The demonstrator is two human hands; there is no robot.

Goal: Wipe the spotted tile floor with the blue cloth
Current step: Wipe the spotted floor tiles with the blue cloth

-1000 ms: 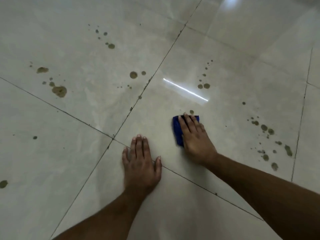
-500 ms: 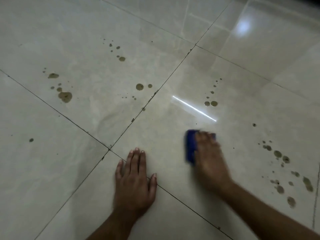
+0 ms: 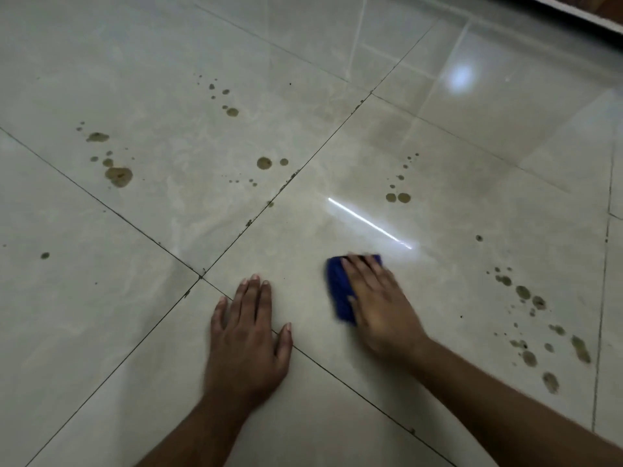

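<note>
A folded blue cloth [image 3: 340,291] lies on the glossy beige tile floor [image 3: 303,230]. My right hand [image 3: 381,305] presses flat on it with straight fingers, covering most of it; the hand is motion-blurred. My left hand [image 3: 249,335] rests flat on the floor just left of the cloth, fingers straight, across a grout line. Brown spots dot the tiles: a pair [image 3: 397,197] beyond the cloth, a cluster [image 3: 532,318] at the right, a large blot [image 3: 118,176] at the far left, and a round spot [image 3: 264,163] in the middle.
More small brown spots [image 3: 232,111] lie further back. Dark grout lines cross at a joint [image 3: 201,276] left of my left hand. A bright light streak [image 3: 369,224] reflects on the tile ahead. A dark wall base [image 3: 586,11] runs along the top right corner.
My right hand has slid the cloth over the small spot that sat at its far edge; that spot is gone from view. The view has tilted up a little. My left hand stays planted.
</note>
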